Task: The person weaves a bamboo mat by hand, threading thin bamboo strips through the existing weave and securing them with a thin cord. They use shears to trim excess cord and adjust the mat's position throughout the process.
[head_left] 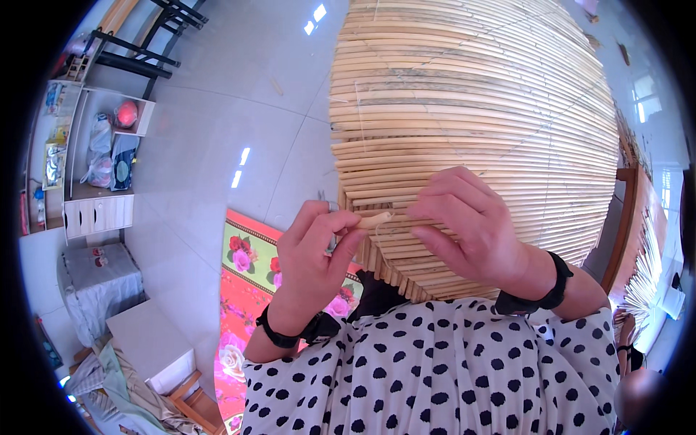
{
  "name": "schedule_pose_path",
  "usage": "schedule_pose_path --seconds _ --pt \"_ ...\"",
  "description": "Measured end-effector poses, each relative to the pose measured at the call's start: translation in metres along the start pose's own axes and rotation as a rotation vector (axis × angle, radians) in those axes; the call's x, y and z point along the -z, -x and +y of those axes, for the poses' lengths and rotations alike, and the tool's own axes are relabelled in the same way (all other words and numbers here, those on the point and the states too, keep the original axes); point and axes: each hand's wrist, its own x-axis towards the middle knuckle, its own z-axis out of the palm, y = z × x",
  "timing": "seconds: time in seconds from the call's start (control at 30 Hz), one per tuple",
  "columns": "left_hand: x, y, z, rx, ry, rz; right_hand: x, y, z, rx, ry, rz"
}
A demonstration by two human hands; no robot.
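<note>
My left hand (315,243) is closed, with a short pale reed stalk (375,220) pinched between thumb and fingers. A small silvery piece shows at its fingers; I cannot tell what it is. My right hand (471,228) hovers just right of the stalk's tip, fingers bent, with a gap between thumb and forefinger. A thin pale strand (378,235) curves below the stalk. Under both hands spreads a large mat of straw-coloured reeds (471,109), laid side by side and crossed by thin stitching lines. Its near left corner has a slanted edge of cut reed ends.
A red floral cloth (239,312) lies left of my lap. Shelves with bags and a red ball (125,114) stand far left, near black metal legs (134,61). At right are a brown wooden board (622,225), a fanned bundle of stalks (645,283) and part of another person.
</note>
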Motion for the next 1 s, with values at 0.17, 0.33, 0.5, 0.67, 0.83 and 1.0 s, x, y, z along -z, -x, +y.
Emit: schedule_pose_path --seconds 0.17,0.33,0.5,0.67,0.83,1.0 --pt "-0.002 0.001 0.004 -0.068 -0.043 0.02 -0.003 -0.005 -0.007 -0.031 -0.036 0.0" --pt "-0.002 0.001 0.007 -0.157 -0.106 0.036 -0.005 0.0 -0.01 -0.075 -0.032 -0.039" --pt "-0.003 0.006 0.006 -0.206 -0.116 0.039 -0.003 0.001 -0.014 -0.048 -0.013 -0.135" --pt "-0.002 0.01 0.004 -0.205 -0.116 -0.007 -0.001 0.005 -0.017 -0.113 -0.041 -0.196" --pt "0.0 0.017 -0.004 -0.184 -0.113 0.0 -0.003 0.012 -0.01 -0.115 -0.06 -0.199" --pt "0.004 0.019 -0.01 -0.175 -0.12 0.024 0.005 0.012 -0.008 -0.262 -0.103 -0.168"
